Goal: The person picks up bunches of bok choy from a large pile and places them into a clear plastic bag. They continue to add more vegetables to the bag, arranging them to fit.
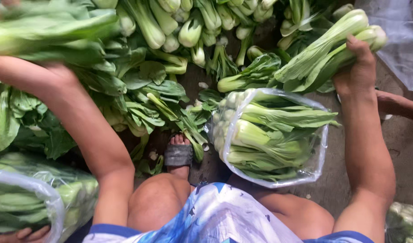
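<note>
Bok choy bunch (325, 51): pale stalks, green leaves, held tilted, stalk ends up-right, above clear bag (321, 153). Second bunch (49, 31): leafy, blurred, raised at upper left.

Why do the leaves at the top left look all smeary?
Head view: the leaves above the left hand are streaked with motion blur; the bag of greens is sharp, with soft glare on its plastic; the right hand with its bunch is fairly clear; light is dim and even, without hard shadows.
</note>
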A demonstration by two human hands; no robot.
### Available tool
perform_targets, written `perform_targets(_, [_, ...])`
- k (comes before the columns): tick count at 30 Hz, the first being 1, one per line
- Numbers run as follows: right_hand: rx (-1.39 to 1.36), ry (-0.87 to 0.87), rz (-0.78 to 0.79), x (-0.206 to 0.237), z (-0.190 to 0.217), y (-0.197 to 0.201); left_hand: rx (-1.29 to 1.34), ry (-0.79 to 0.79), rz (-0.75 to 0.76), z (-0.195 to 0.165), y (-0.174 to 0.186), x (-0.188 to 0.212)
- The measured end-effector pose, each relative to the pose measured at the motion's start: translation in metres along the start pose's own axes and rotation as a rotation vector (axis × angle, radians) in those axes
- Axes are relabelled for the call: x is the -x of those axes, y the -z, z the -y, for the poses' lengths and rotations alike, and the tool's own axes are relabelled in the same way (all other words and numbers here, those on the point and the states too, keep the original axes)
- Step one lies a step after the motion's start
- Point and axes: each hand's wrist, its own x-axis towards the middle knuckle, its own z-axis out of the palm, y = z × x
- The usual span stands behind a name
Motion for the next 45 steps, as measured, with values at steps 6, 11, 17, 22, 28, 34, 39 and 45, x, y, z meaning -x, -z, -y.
perform_targets(6, [0.043,0.012,-0.030,-0.034,-0.004,0.019,-0.629,0.269,0.637,0.108,-0.132,0.099])
perform_targets(11, [0.150,0.036,0.023,-0.075,-0.002,-0.006,-1.036,0.272,1.161,0.145,-0.183,0.126])
perform_targets(17, [0.083,0.068,0.339,-0.060,0.011,-0.121,-0.904,0.173,1.467,0.139,-0.170,0.130])
perform_targets(22, [0.386,0.338,0.574,-0.028,0.049,-0.226,-0.749,0.211,1.468,0.139,-0.156,0.133])
perform_targets(28, [0.286,0.213,0.537,-0.025,0.043,-0.169,-0.668,0.259,1.055,0.134,-0.125,0.129])
perform_targets(34, [0.343,0.171,0.174,0.017,0.046,-0.025,0.359,0.440,0.247,0.065,-0.031,0.071])
perform_targets(39, [0.363,0.234,0.193,0.041,0.052,-0.048,0.081,0.005,0.129,-0.007,-0.012,0.075])
perform_targets(45, [0.861,0.195,0.505,0.064,0.000,-0.179,0.281,0.220,0.649,0.023,-0.186,0.133])
